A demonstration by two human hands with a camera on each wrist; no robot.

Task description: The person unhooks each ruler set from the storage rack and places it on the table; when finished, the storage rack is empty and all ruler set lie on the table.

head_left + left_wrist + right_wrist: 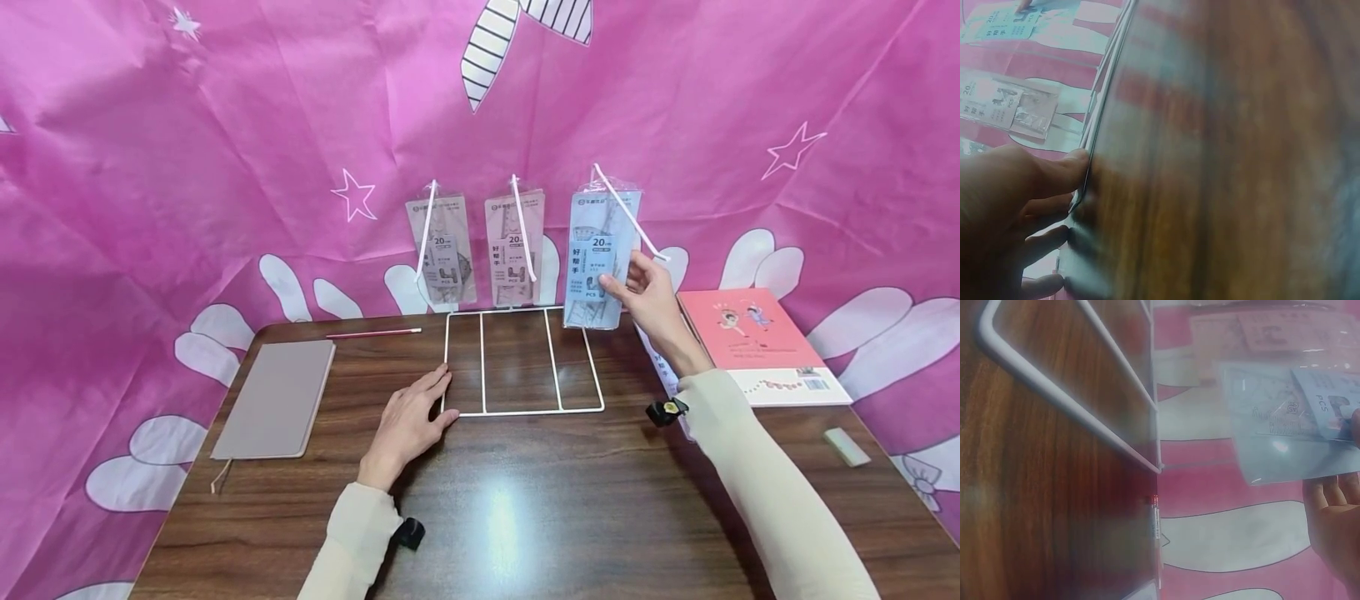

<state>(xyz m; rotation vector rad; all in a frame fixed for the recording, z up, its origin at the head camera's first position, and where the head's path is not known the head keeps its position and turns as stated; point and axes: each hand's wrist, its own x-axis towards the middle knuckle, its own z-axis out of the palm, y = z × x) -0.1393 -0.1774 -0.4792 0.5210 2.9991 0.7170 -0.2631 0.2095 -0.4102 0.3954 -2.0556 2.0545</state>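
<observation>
My right hand (pixel 652 296) pinches a pale blue pack of rulers (pixel 592 271) in clear plastic, thumb in front and fingers behind. The pack's top is at the right hook (pixel 633 218) of a white wire rack (pixel 517 413). A pink ruler pack (pixel 517 225) hangs on the middle hook and a grey ruler pack (pixel 442 225) on the left one. My left hand (pixel 408 421) rests on the table, its thumb and forefinger touching the left side of the rack's base. In the right wrist view, the blue pack (pixel 1266 419) tilts near the fingers.
A grey notebook (pixel 277 400) and a red pencil (pixel 375 333) lie to the left. On the right are a red-and-white book (pixel 757 333), an eraser (pixel 847 447) and another pack (pixel 660 362) partly under my right forearm. A pink patterned cloth (pixel 300 125) hangs behind the table.
</observation>
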